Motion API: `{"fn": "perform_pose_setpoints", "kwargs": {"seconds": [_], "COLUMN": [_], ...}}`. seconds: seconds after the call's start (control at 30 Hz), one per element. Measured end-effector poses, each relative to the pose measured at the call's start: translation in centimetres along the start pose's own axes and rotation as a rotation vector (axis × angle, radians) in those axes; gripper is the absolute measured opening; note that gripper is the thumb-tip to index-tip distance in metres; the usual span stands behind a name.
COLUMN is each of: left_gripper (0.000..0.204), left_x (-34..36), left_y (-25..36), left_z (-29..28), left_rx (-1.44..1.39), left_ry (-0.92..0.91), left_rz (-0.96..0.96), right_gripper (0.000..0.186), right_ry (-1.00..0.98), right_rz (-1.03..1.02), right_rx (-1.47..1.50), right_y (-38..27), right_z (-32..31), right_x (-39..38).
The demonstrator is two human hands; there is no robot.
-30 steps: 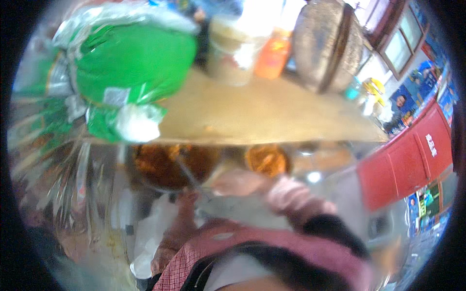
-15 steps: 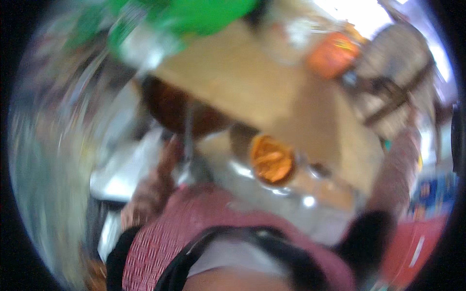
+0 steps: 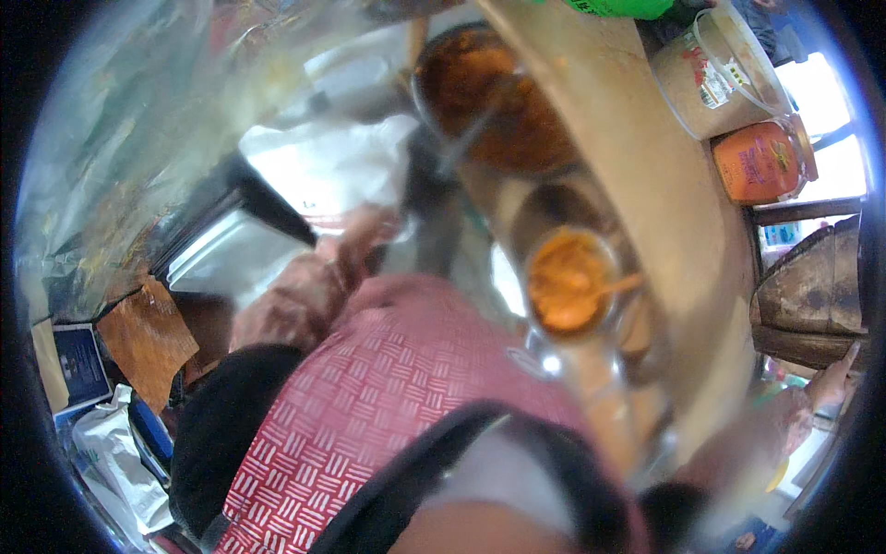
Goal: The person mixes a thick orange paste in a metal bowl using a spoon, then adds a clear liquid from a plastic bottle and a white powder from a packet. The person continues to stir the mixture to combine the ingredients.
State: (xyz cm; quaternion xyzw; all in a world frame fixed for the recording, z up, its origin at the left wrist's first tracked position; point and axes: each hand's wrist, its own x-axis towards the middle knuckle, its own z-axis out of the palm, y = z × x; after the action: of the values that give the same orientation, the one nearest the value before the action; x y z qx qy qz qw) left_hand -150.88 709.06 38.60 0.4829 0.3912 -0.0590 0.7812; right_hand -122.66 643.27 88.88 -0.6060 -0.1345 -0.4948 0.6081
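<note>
At the far right, my right hand [image 3: 829, 386] is at the lower end of a dark, weathered wooden lid [image 3: 814, 282] with a crossbar. One digit lies against the bar's end, and the grip is partly hidden. My left hand [image 3: 374, 226], left of centre, is blurred by motion beside crumpled white plastic bags [image 3: 323, 166]; its fingers do not show clearly. In front of me stands a container of orange-red paste [image 3: 568, 277], with a spoon-like handle at its right. Beyond it, a wide dark pot [image 3: 489, 106] holds reddish-brown food and a long utensil.
A tan counter [image 3: 637, 129] curves past the pot. On its far side stand a clear bucket [image 3: 715, 78] with a handle and an orange-filled jar [image 3: 759, 162]. Clear plastic sheeting [image 3: 111, 185] hangs at left. Below it are a brown board [image 3: 148, 332] and a silvery pouch [image 3: 120, 457].
The view has turned, so the counter, jar and bucket sit farther right. The green item has mostly left the top. My right hand stays at the wooden lid, and my left remains by the bags.
</note>
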Motion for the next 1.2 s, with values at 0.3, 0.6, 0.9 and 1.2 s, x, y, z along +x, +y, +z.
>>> {"fn": "perform_pose_setpoints", "kwargs": {"seconds": [0.3,0.6,0.9,1.2], "left_gripper": [0.022,0.027,0.027,0.023], "left_x": [3.2,1.6,-2.7,-2.9], "left_y": [1.5,0.9,-5.0,-12.8], "left_z": [-5.0,-23.0,-31.3,-35.2], "left_rx": [0.058,-0.158,-0.403,0.451], "left_ry": [-0.216,-0.220,0.032,0.255], "left_rz": [0.110,0.086,0.032,0.510], "right_gripper": [0.042,0.021,0.030,0.039], "right_ry": [-0.098,-0.987,-1.323,-1.336], "right_rz": [-0.137,-0.451,-0.185,-0.154], "right_rx": [-0.874,-0.825,-0.489,-0.643], "right_y": [-21.8,-24.3,-12.8,4.8], "right_z": [9.1,25.3,37.1,42.7], "right_x": [-22.4,-51.5,-61.8,-55.2]}}
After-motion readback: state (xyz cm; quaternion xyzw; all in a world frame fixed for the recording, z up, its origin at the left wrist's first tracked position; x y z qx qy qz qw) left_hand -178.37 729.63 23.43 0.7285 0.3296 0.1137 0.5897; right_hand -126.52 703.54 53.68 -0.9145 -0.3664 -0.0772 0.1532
